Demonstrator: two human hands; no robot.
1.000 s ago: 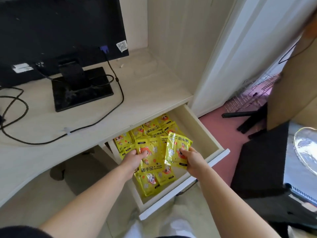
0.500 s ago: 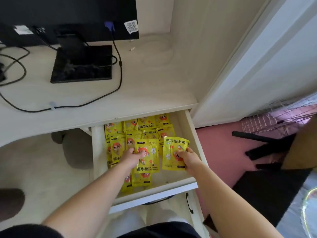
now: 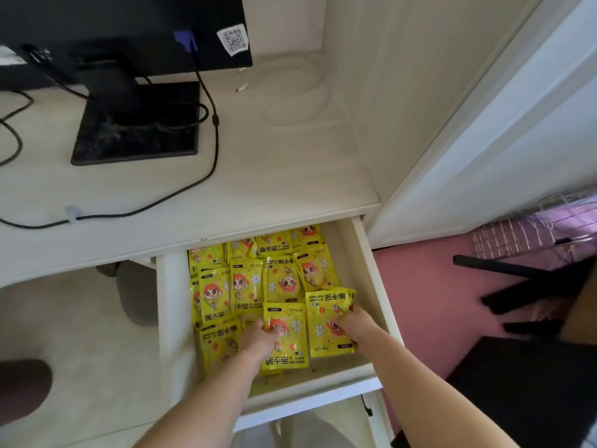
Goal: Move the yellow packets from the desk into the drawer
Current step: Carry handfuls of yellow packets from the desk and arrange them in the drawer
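Observation:
The white drawer (image 3: 371,273) under the desk (image 3: 284,176) stands pulled out, and several yellow packets (image 3: 255,286) with cartoon faces lie flat in it in rows. Both my hands are down inside it. My left hand (image 3: 261,339) pinches the left edge of a packet (image 3: 287,345) lying near the drawer's front. To the right of that one, another packet (image 3: 326,321) lies upside down with my right hand (image 3: 353,323) gripping its right side. No yellow packet shows on the desk top.
A black monitor (image 3: 122,24) on a square black base (image 3: 135,130) fills the desk's back left, with black cables (image 3: 213,147) trailing to the left edge. A white door (image 3: 484,124) stands to the right. Black chair legs (image 3: 523,286) rest on a pink floor (image 3: 429,305).
Both hands have sunk lower into the drawer with their packets. The right hand's packet now lies flatter, closer to the front right. The camera has tipped down.

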